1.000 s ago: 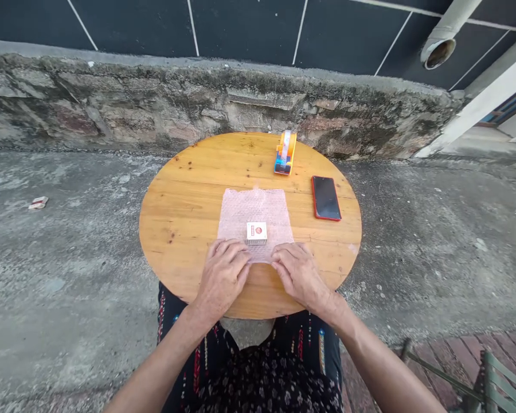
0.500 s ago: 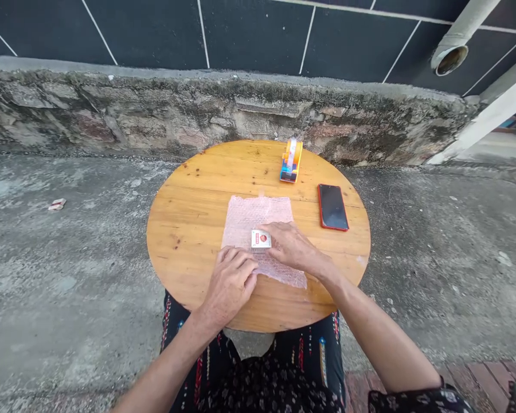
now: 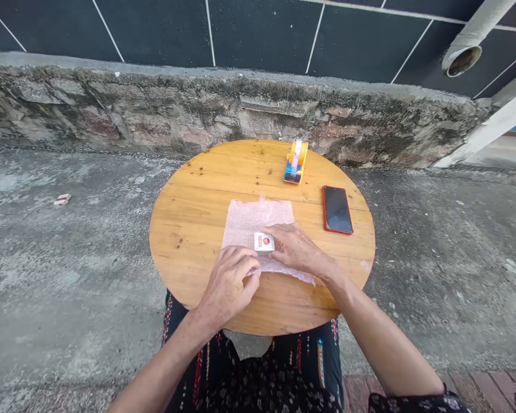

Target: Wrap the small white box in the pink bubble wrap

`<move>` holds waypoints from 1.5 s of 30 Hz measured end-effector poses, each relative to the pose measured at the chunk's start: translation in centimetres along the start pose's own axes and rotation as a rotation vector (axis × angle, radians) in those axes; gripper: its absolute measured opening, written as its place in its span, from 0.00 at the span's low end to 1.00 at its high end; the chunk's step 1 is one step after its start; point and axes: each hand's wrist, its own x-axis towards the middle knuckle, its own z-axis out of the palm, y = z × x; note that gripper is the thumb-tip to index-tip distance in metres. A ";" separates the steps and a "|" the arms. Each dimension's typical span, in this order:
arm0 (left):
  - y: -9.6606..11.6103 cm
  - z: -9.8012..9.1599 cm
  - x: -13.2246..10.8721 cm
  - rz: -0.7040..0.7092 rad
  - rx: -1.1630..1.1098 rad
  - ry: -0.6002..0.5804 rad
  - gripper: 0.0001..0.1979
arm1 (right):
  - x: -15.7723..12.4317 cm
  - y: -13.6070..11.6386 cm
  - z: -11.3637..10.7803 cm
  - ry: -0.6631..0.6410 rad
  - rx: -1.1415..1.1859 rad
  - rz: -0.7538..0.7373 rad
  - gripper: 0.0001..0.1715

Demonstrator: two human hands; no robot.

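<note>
A pinkish sheet of bubble wrap (image 3: 245,221) lies on the round wooden table (image 3: 184,229), its near edge lifted slightly. On the sheet rests a small white box (image 3: 264,241) with a red emblem and red lettering on top. My right hand (image 3: 294,246) grips the box from its right side, thumb near and fingers far. At the sheet's near left edge, my left hand (image 3: 232,275) is closed, with thumb and fingers pinching the bubble wrap; the fingertips partly hide that edge.
A yellow and blue tape dispenser (image 3: 296,162) stands near the table's far edge. To the right lies a phone (image 3: 337,209) in a red case. Behind the table runs a rough stone wall base (image 3: 155,115), with a pipe (image 3: 462,57) jutting out above right.
The near edge of the bubble wrap has risen a little at my left hand, whose thumb has shifted slightly. My right hand stays on the box. The whole view has shifted slightly.
</note>
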 end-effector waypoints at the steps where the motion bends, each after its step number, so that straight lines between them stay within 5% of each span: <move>1: -0.1 -0.1 0.3 -0.020 -0.011 -0.002 0.07 | -0.1 0.0 -0.3 -0.010 0.036 -0.002 0.29; 6: -0.8 -0.3 1.8 -0.154 -0.055 -0.042 0.05 | -2.8 0.2 -2.9 0.054 0.410 0.089 0.20; 9: -1.3 -0.1 2.5 -0.232 -0.098 -0.045 0.04 | -5.3 0.2 -3.7 0.049 0.544 0.155 0.27; 12: -1.8 0.2 3.0 -0.256 -0.139 -0.035 0.04 | -6.3 0.0 -2.7 0.129 0.469 0.207 0.38; 17: -2.4 0.9 3.8 -0.292 -0.150 -0.022 0.06 | -4.5 0.5 0.5 0.331 0.525 0.332 0.08; 27: -1.4 0.8 4.9 -0.500 -0.256 -0.050 0.07 | -3.7 1.2 2.7 0.480 0.669 0.478 0.11; 38: -1.9 1.0 4.6 -0.600 -0.369 -0.064 0.10 | -3.9 1.1 3.7 0.576 0.417 0.511 0.23; 43: -2.2 1.4 4.5 -0.587 -0.445 -0.025 0.09 | -5.1 -1.7 2.6 0.778 -0.051 0.286 0.14; 45: -2.5 1.7 4.4 -0.571 -0.502 -0.013 0.10 | -5.4 -3.4 2.2 0.756 -0.206 0.153 0.10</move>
